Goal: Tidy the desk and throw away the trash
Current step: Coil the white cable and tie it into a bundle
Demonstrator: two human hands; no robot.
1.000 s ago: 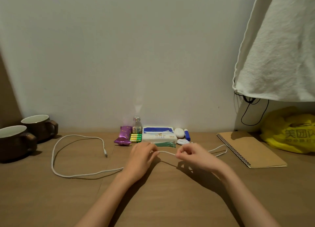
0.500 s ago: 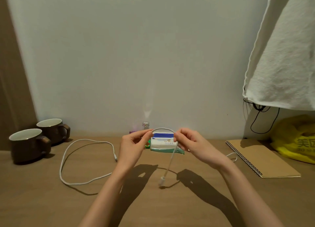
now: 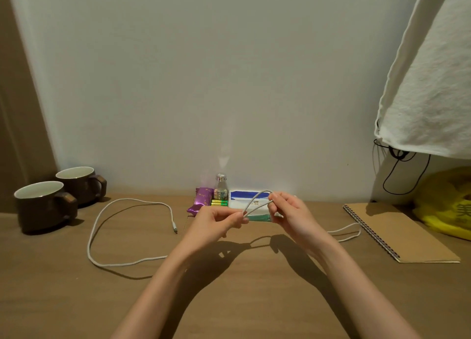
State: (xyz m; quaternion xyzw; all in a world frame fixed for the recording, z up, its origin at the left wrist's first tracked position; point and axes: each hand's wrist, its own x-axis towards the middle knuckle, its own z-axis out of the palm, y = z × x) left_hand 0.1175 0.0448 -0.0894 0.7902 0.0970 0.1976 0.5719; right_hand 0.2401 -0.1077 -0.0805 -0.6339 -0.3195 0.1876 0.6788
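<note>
On the wooden desk [image 3: 76, 300], two mugs [image 3: 46, 206] stand; both hands' fingers [image 3: 235, 217] pinch a white cable [image 3: 257, 198]

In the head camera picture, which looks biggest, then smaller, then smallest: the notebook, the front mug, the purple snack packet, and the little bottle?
1. Notebook, the biggest.
2. Front mug, though it sits nearer the camera than the last two.
3. Purple snack packet.
4. Little bottle, close to the packet in apparent size but a bit smaller.

A white cloth [image 3: 430, 84] hangs at upper right against the pale wall [image 3: 204, 71], black cord [image 3: 400, 170] dangling beneath.
</note>
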